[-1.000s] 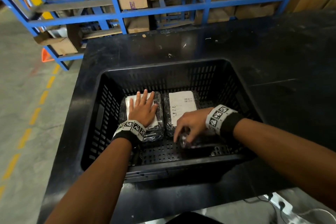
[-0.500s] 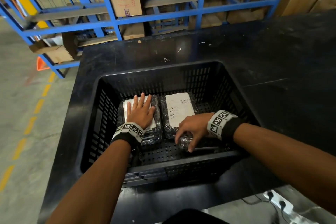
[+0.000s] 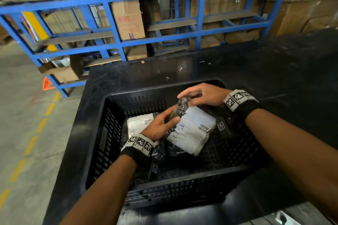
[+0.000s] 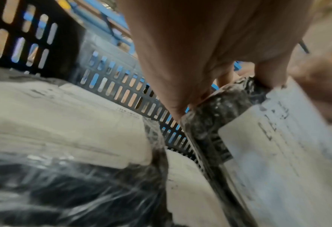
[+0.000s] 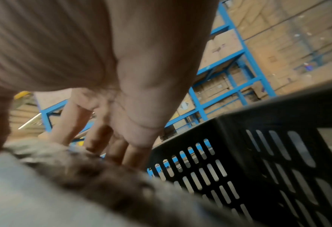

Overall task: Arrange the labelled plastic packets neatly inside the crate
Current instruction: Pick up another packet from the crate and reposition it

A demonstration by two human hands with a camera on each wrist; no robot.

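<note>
A black slotted crate [image 3: 184, 88] stands on a black table. Both hands hold one clear plastic packet [image 3: 193, 129] with a white label, tilted and raised above the crate floor. My left hand [image 3: 173, 115] grips its dark upper end from the left, and my right hand [image 3: 185, 99] pinches the same end from above. A second labelled packet [image 3: 139, 124] lies flat on the crate floor at the left. More dark plastic [image 3: 175, 150] shows under the held packet. In the left wrist view my fingers [image 4: 268, 73] clamp the held packet [image 4: 277, 153]. The right wrist view shows fingers [image 5: 95, 138] on its blurred end.
The black table [image 3: 256, 64] extends behind and to the right of the crate. Blue metal racks [image 3: 164, 38] with cardboard boxes stand beyond it. Concrete floor with a dashed yellow line [image 3: 31, 144] lies to the left. The crate wall [image 5: 258, 169] is close to my right hand.
My left hand left the flat packet and took hold of the packet that my right hand picked up from the crate's front. Both hands raised it toward the back.
</note>
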